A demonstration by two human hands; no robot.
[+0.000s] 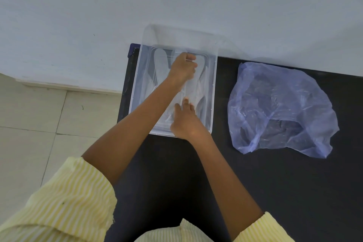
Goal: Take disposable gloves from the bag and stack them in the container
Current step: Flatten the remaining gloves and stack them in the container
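A clear plastic container (214,76) stands at the far left corner of the black table (275,182). Thin transparent disposable gloves (161,67) lie flat inside it. My left hand (183,66) reaches deep into the container and pinches the far end of a glove with closed fingers. My right hand (185,122) rests at the near end of the container, its fingers pressing on the same glove's near end. A crumpled blue plastic bag (279,110) lies on the table to the right of the container, its mouth facing the near side.
A pale wall rises behind the table. Beige floor tiles (29,124) show to the left, past the table's left edge. My yellow striped sleeves (64,198) fill the bottom of the view.
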